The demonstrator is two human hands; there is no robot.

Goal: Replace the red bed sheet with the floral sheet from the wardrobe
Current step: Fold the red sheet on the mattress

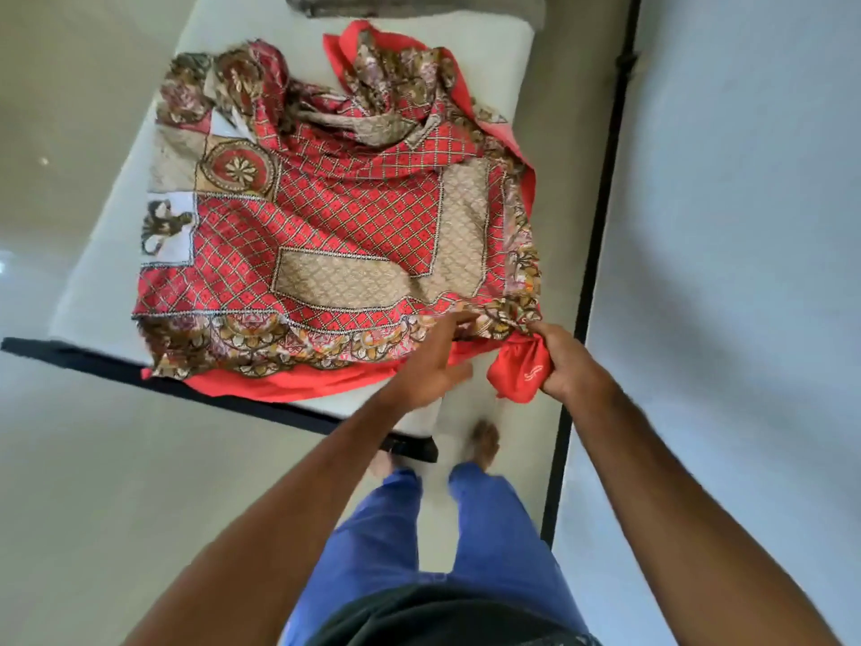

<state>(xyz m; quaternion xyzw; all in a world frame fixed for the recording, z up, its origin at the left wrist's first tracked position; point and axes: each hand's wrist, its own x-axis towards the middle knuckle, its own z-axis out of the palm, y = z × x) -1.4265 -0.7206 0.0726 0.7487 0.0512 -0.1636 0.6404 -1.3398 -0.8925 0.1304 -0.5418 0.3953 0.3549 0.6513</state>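
Red bed sheet (326, 216) is lying bunched on the white mattress (121, 254); right hand (566, 361) is clenching its near corner, left hand (431, 361) is hovering beside, fingers spread, grasping nothing.

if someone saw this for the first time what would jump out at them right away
The bunched red patterned sheet piled on the bare white mattress draws the eye first, its plain red underside showing along the near edge. Next, the right hand grips a wad of its red corner at the near right of the bed, while the left hand reaches open-fingered to the sheet's near border beside it.
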